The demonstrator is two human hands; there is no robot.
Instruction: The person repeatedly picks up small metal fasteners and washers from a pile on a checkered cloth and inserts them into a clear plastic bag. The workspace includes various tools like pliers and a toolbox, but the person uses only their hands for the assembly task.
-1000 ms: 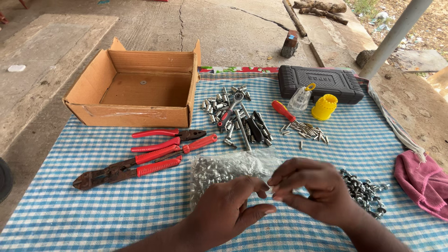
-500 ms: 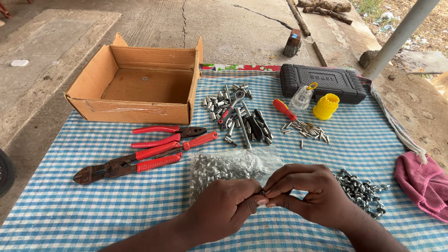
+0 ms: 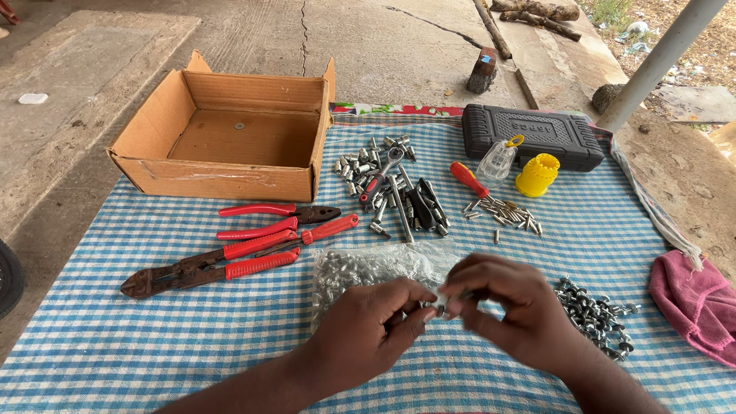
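Note:
My left hand (image 3: 373,328) and my right hand (image 3: 512,310) meet over the blue checked cloth (image 3: 153,337), fingertips pinched together on a small metal fastener (image 3: 441,304). Just behind them lies a clear plastic bag of small metal fasteners (image 3: 376,268). A loose pile of screws (image 3: 594,314) lies to the right of my right hand. What exactly sits between the fingers is mostly hidden.
An open cardboard box (image 3: 222,138) stands at the back left. Red-handled pliers (image 3: 280,218) and bolt cutters (image 3: 207,264) lie left of the bag. Sockets and a ratchet (image 3: 391,184), a red screwdriver (image 3: 469,179), yellow cap (image 3: 537,175), black tool case (image 3: 529,136) and pink rag (image 3: 694,303) surround.
Both hands have drawn closer together and a little toward me, the fingertips now pinched on the small fastener. Nothing else on the cloth has moved.

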